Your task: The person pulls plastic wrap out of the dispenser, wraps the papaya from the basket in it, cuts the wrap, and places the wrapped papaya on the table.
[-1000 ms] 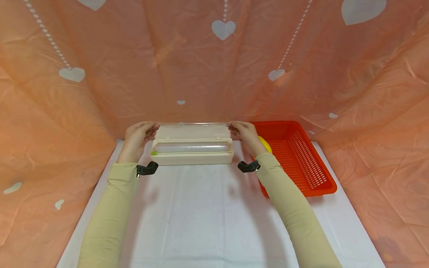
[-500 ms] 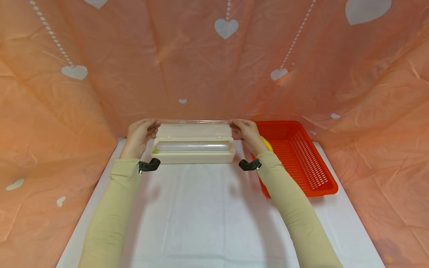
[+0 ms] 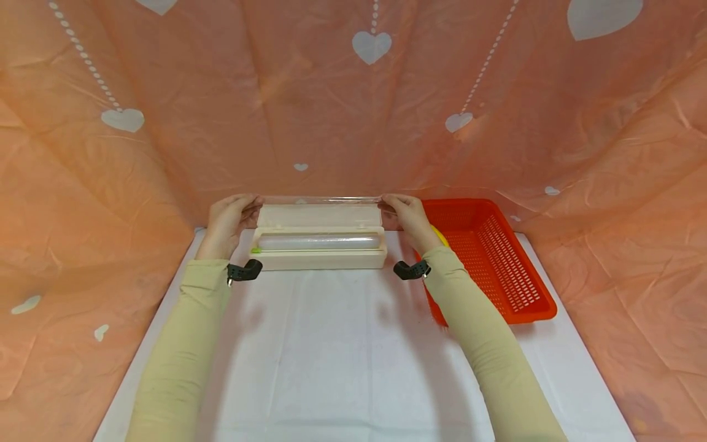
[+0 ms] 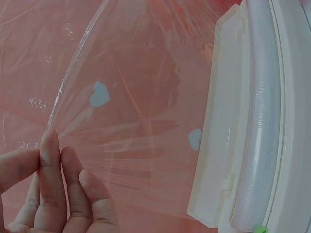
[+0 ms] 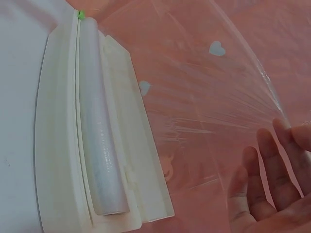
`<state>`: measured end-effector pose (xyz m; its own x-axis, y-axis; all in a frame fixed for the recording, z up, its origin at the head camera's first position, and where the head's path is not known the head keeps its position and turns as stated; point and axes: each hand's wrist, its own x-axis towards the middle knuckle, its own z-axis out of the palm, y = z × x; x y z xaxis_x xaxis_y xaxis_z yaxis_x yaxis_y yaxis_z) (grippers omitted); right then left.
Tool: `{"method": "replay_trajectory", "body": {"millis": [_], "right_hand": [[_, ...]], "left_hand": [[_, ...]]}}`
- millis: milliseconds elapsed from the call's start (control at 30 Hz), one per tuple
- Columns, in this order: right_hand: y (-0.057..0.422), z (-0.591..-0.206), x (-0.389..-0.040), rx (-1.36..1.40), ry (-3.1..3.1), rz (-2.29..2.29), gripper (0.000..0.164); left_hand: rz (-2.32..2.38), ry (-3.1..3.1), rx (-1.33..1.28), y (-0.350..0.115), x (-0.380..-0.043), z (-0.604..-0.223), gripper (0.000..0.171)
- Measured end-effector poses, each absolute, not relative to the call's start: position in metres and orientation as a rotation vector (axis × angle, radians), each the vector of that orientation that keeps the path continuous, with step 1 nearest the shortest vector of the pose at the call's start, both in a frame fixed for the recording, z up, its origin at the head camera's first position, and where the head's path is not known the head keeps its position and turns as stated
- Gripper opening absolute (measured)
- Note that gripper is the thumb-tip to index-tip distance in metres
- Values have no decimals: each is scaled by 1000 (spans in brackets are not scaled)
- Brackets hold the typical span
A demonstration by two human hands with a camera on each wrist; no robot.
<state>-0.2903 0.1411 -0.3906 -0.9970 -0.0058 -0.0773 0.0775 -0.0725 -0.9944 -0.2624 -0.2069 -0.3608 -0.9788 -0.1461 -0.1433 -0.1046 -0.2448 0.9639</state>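
clear film (image 3: 331, 200) stretches from left hand (image 3: 225, 226) to right hand (image 3: 409, 222) beyond the raised lid (image 3: 320, 216), running back toward the roll (image 3: 320, 242) in its cream box (image 3: 320, 262). each hand pinches a corner between thumb and finger, remaining fingers loose. creases fan from both grips: uneven tension could tear the film or fold it onto itself. neither hand steadies the box; a hard pull might drag it over the white cloth (image 3: 326, 344). red basket (image 3: 513, 264) stands alongside, right.
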Motion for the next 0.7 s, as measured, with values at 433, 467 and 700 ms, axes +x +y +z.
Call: {"method": "replay_trajectory", "body": {"millis": [433,467,700], "right_hand": [[142,-387,-291,52,2120,-2220,36],[142,-387,-291,50,2119,-2218,36],[141,-387,-291,48,2111,-2226,36]], "left_hand": [[-2475,-1900,313,-208,-263,-358,20],[-2472,-1906,316,-208,-264,-358,23],[-2461,-1928,335,-209,-266,-361,24]]}}
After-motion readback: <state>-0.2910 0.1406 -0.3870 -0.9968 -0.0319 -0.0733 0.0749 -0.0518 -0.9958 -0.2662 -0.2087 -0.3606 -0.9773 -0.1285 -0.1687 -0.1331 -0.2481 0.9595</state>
